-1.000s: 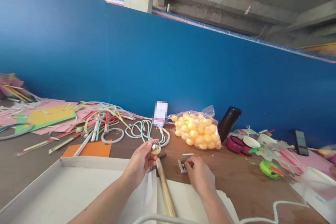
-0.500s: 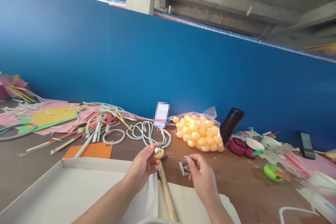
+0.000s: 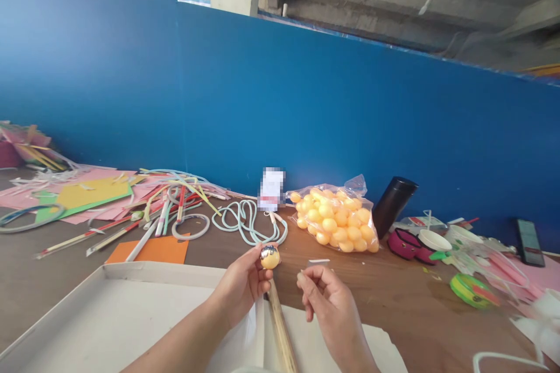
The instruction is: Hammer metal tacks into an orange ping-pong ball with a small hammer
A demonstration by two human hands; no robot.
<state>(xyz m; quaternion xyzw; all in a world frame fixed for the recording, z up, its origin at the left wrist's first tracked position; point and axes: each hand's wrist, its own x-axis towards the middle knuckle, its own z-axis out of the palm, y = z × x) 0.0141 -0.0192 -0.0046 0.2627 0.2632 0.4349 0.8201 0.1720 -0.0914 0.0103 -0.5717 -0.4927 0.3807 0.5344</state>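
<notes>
Between the fingertips of my left hand [image 3: 247,280] is an orange ping-pong ball [image 3: 270,260], its upper part covered with shiny silver pieces. My right hand [image 3: 326,297] is a short way to the right, thumb and index finger pinched together. Whatever small thing they hold is too small to make out. Just behind the right hand's knuckles a small box [image 3: 318,261] lies on the table, mostly hidden. A wooden handle [image 3: 281,323] runs below the ball, its far end hidden near my left hand.
A shallow white box lid [image 3: 144,271] lies at front left. Behind are a bag of orange balls [image 3: 335,218], coiled cord [image 3: 245,218] and a black bottle [image 3: 396,207]. Coloured paper [image 3: 94,192] is at left; a green tape roll [image 3: 472,290] and phone [image 3: 530,242] are at right.
The small box has left my right hand and lies on the table; that hand now pinches in front of it. The ball has turned, showing more orange, and moved slightly right and down.
</notes>
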